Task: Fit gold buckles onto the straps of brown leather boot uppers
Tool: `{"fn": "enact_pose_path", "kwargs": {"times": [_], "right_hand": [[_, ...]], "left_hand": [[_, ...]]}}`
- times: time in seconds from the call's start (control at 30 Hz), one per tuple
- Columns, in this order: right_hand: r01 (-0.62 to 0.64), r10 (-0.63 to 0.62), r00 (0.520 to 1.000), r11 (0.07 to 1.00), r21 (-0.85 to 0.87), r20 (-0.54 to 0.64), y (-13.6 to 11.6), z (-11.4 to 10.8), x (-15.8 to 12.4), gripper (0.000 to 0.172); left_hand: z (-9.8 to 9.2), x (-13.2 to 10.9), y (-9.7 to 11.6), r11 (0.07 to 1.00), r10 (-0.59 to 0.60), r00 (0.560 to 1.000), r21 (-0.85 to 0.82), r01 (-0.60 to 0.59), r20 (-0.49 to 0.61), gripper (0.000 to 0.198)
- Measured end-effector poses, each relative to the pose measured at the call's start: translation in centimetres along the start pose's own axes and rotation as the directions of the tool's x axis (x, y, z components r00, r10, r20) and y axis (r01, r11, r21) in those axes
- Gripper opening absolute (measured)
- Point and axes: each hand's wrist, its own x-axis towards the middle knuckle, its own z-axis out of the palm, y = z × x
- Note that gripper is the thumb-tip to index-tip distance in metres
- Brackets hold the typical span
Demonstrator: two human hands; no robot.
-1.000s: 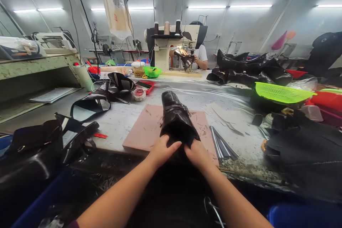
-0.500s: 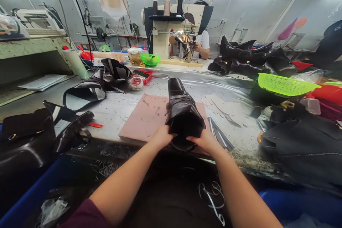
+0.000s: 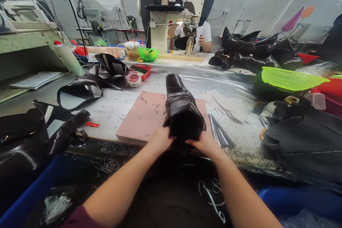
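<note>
A dark brown leather boot upper (image 3: 181, 101) with straps across it lies on a pinkish board (image 3: 139, 121), its wide opening towards me. My left hand (image 3: 161, 139) grips the left edge of that opening, thumb inside. On the right edge my right hand (image 3: 204, 143) holds the leather the same way, thumb also inside. Both hands are closed on the rim, and their other fingers are hidden under the leather. Grey and white strips (image 3: 221, 131) lie just right of the board.
More boot uppers lie at left (image 3: 80, 91) and back right (image 3: 251, 48). Pale paper pieces (image 3: 227, 105), a lime basket (image 3: 294, 78) and black leather pieces (image 3: 299, 139) are on the right. Behind the bench, a person (image 3: 205, 35) sits at a sewing machine (image 3: 160, 32).
My view has tilted down slightly. The boot upper stays in both hands, its opening spread a little wider. Behind the machine, the co-worker's hand has come away from the leather piece there.
</note>
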Motion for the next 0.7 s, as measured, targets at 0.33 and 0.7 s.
{"fn": "enact_pose_path", "kwargs": {"times": [0.33,0.7], "right_hand": [[-0.001,0.011,0.999,0.975,-0.223,0.044,0.0,-1.2,-0.4,0.034],[-0.067,0.093,0.995,0.903,-0.423,0.040,-0.1,-1.5,0.0,0.032]], "left_hand": [[5.1,-3.6,-1.2,0.533,0.776,0.630,0.561,-0.634,-0.026,0.084],[4.3,-1.8,0.2,0.547,0.741,0.667,0.507,-0.666,0.076,0.038]]}}
